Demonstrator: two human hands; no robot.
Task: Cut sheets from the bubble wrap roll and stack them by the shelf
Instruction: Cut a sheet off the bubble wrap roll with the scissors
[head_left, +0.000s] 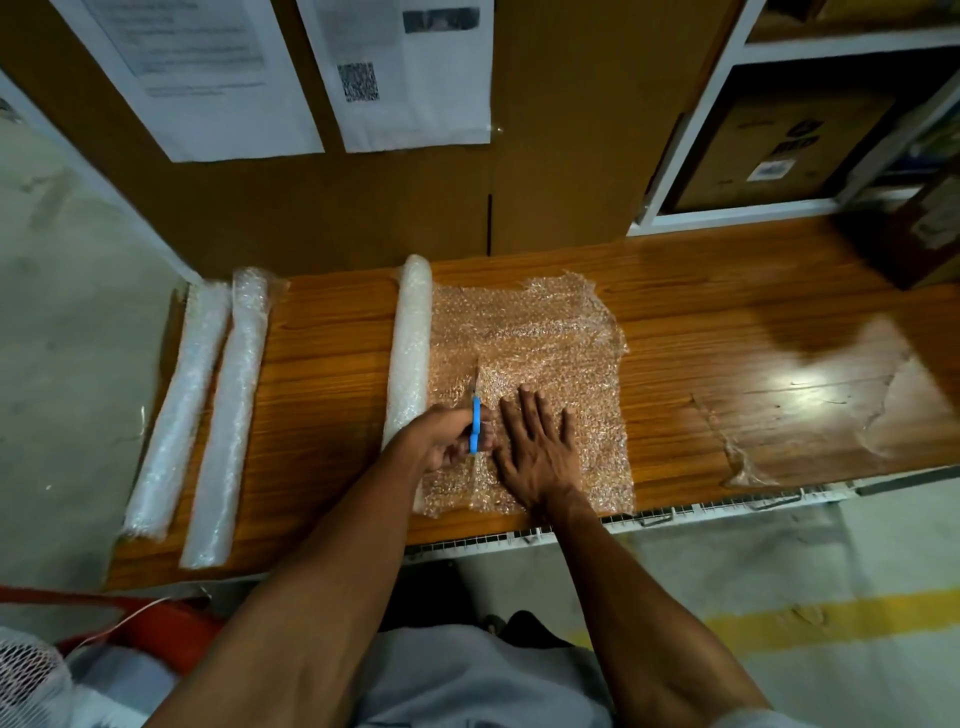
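Mid-cut, roughly a third up the sheet!

Left hand (447, 439) curled round the blue scissors (475, 423), blades biting into the unrolled bubble wrap sheet (540, 343) just beside the bubble wrap roll (410, 348); right hand (537, 447) flat, fingers spread, pinning the sheet to the table (727, 312). Far stretch of the cut left to go. Looks like clear cut pieces (831, 415) lying right, toward the shelf (691, 140). Two spare rolls (208, 410) waiting left.

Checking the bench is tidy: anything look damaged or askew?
The far edge of the unrolled bubble wrap sheet is ragged and crinkled, not straight. A crumpled clear film lies loose on the table to its right.
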